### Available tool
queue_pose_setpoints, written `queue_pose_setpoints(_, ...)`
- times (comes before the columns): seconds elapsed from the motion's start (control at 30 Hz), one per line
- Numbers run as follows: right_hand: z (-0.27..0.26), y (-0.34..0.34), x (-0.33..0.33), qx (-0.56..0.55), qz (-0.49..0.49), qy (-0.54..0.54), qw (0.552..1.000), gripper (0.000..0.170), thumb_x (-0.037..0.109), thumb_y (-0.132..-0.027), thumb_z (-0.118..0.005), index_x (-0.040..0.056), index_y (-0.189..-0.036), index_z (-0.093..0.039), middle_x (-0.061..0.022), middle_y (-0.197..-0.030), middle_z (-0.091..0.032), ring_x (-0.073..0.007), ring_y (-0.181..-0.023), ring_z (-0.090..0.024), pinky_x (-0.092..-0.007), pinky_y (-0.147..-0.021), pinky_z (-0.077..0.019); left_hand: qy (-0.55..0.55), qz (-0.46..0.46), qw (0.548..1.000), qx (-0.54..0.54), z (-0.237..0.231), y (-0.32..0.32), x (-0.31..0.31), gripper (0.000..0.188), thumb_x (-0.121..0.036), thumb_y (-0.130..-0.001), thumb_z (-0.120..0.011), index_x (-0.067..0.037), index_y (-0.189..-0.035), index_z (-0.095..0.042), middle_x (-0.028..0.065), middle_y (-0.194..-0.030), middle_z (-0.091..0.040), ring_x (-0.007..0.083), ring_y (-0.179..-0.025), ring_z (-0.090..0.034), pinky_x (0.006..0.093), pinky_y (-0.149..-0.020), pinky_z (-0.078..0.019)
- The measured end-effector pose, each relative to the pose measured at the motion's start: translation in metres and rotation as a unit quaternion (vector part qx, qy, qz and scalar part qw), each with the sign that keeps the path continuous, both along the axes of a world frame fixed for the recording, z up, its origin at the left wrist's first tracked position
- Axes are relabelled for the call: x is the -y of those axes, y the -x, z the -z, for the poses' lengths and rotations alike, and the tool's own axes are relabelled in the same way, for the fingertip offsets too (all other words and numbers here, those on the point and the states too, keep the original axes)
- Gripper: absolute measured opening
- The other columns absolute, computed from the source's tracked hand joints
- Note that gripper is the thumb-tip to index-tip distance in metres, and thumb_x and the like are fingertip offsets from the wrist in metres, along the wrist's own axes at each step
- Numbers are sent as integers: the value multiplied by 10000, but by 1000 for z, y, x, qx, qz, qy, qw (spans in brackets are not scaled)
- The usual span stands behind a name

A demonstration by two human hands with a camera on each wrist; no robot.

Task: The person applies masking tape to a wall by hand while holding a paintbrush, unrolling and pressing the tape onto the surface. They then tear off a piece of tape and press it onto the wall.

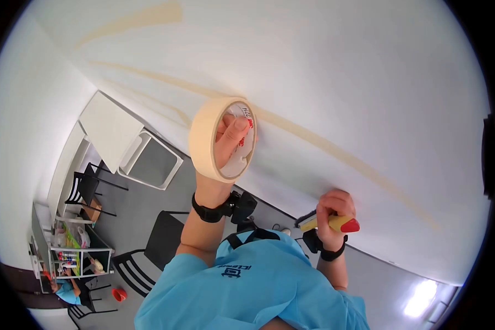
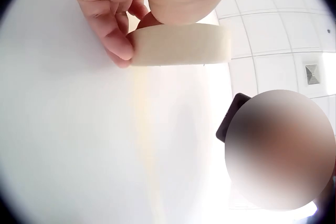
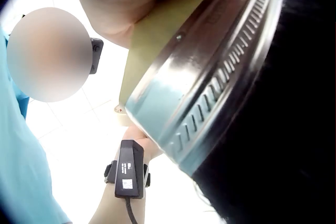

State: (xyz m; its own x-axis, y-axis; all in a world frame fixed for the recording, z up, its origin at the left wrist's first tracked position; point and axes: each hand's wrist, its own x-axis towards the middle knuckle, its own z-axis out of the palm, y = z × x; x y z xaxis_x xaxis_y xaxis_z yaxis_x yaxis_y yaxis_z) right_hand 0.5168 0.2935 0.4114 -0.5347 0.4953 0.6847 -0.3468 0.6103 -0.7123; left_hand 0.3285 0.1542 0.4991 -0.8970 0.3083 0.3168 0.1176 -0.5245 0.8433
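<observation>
A cream roll of masking tape [image 1: 206, 137] is held against the white wall [image 1: 379, 93] by the left hand [image 1: 234, 135], its thumb inside the ring. In the left wrist view the fingers of the left hand [image 2: 126, 19] grip the roll [image 2: 181, 45] by its edge. A long tape strip [image 1: 324, 144] runs along the wall on both sides of the roll. Lower right, the right hand [image 1: 335, 212] grips a brush by its yellow, red-tipped handle [image 1: 335, 223]. The brush's metal ferrule [image 3: 194, 71] and black bristles [image 3: 283, 129] fill much of the right wrist view.
More tape strips [image 1: 132, 22] mark the wall's upper left. Below left stand white tables [image 1: 113, 129], black chairs [image 1: 165, 236] and a shelf unit [image 1: 74, 247] with goods. A red bucket [image 1: 119, 295] stands on the grey floor near another person in blue [image 1: 67, 291].
</observation>
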Motion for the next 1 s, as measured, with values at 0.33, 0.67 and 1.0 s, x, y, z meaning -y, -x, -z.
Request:
queue_pose_setpoints(0.33,0,-1,-1,12,5,-12,1000,190,-111,-680,-651,47,-780,-614,-67,-840,-604,-101,-530,-508,-207,-473,-402,-31,19,999,24,-6,2,0,268,-39,-853,-648,-93,-765,-400,70,-733,-590,149,-638,-594,242,-552,-473)
queue_pose_setpoints(0.67,-1,-1,-2,4,-4,-6,1000,179,-109,-679,-650,40,-770,-612,-71,-838,-605,-99,-531,-523,-206,-471,-412,-37,-7,999,-1,-1,7,-1,266,-31,-870,-619,-107,-756,-391,73,-731,-585,134,-607,-548,246,-543,-438)
queue_pose_setpoints(1.0,0,-2,-1,15,12,-20,1000,191,-105,-667,-652,48,-774,-616,-75,-841,-605,-119,-546,-529,-215,-486,-416,-56,14,998,-5,1,11,3,271,-57,-884,-609,-110,-748,-381,76,-716,-572,133,-609,-526,231,-566,-409)
